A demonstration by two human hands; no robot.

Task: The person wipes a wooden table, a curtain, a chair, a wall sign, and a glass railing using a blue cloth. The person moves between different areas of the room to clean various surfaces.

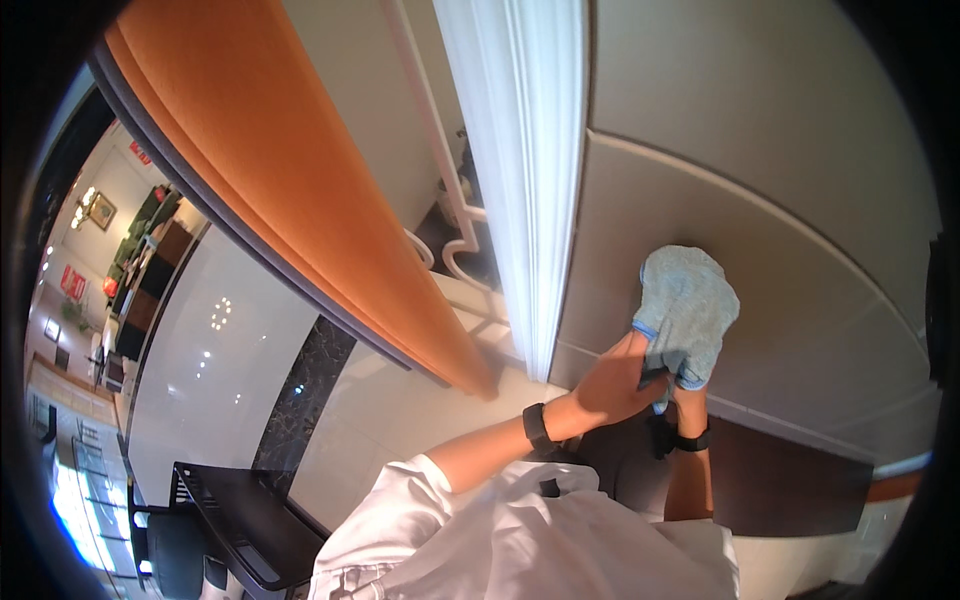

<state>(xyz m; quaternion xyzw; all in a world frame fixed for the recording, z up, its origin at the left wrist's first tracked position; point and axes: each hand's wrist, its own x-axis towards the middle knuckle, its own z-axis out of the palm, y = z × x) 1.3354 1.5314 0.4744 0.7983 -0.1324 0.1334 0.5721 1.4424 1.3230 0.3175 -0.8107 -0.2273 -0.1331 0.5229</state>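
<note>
A pale blue terry cleaning cloth [686,300] with a darker blue hem is bunched in front of a beige wall panel [795,322]. My left hand [611,382] grips the cloth's near left side, its fingertips tucked under the fabric. From below, my right hand [691,397] reaches into the cloth, which covers nearly all of it. The two hands are close together, and each wrist wears a black band. Whether the cloth presses on the panel or hangs just off it is hard to tell.
Left of the panel hang a white sheer curtain [525,187] and an orange drape [300,187]. A black cart [255,525] stands at lower left on the glossy tiled floor [360,427]. A dark brown surface [787,480] lies low at right.
</note>
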